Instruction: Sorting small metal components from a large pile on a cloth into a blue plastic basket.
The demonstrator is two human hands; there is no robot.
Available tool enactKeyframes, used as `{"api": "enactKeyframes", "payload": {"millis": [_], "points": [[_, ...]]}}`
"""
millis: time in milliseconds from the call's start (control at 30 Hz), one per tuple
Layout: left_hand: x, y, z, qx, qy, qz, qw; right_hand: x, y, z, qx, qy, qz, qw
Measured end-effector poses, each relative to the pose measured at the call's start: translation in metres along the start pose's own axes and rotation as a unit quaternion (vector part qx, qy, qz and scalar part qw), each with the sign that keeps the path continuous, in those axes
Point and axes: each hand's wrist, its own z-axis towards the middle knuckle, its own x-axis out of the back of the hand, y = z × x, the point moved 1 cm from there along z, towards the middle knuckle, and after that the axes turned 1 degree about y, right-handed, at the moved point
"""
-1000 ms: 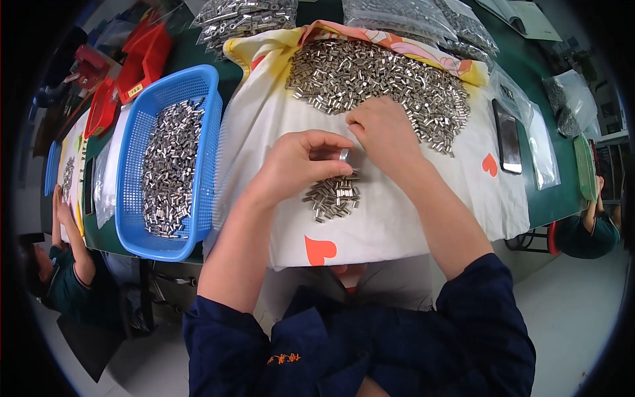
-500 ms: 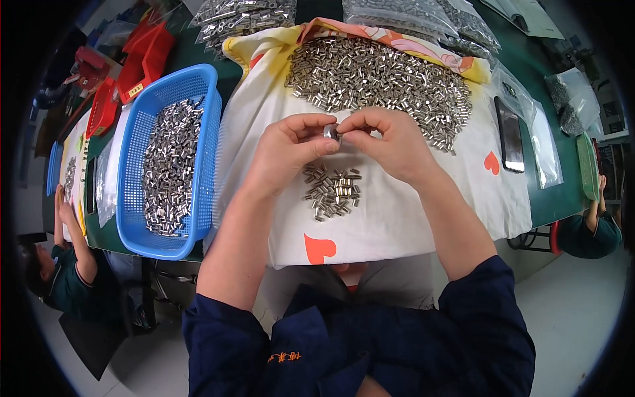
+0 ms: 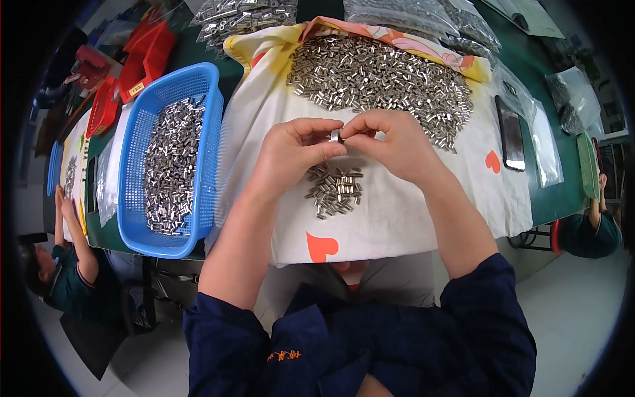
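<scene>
Covering a green table (image 3: 554,202), white heart-print cloth (image 3: 397,218) under metal sleeves (image 3: 380,76).

1 blue basket (image 3: 135,198), 2 hands, 1 phone (image 3: 510,132), 3 red trays (image 3: 142,56)

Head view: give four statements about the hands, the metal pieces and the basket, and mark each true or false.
1. Both hands, left hand and right hand, pinch one small metal piece between the fingertips. True.
2. The blue basket lies on the person's right. False: it lies on the left.
3. A small heap of metal pieces lies on the cloth below the hands. True.
4. The blue basket is empty. False: it holds many metal pieces.
</scene>
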Motion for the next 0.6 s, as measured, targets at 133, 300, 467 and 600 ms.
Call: {"api": "enactKeyframes", "payload": {"millis": [133,300,467,600], "points": [[0.000,0.000,-0.002,0.024,-0.039,-0.025,0.999,0.004,0.002,0.002,-0.039,-0.016,0.021,0.999],[-0.008,0.002,-0.004,0.057,-0.093,0.062,0.992,0.016,0.026,0.011,-0.012,0.131,-0.068,0.989],[-0.007,0.000,0.000,0.022,-0.066,0.007,0.998,-0.004,0.032,0.015,0.098,0.145,-0.353,0.919],[-0.002,-0.004,0.002,0.014,-0.050,-0.008,0.999,-0.005,0.030,0.009,0.056,0.119,-0.364,0.922]]}}
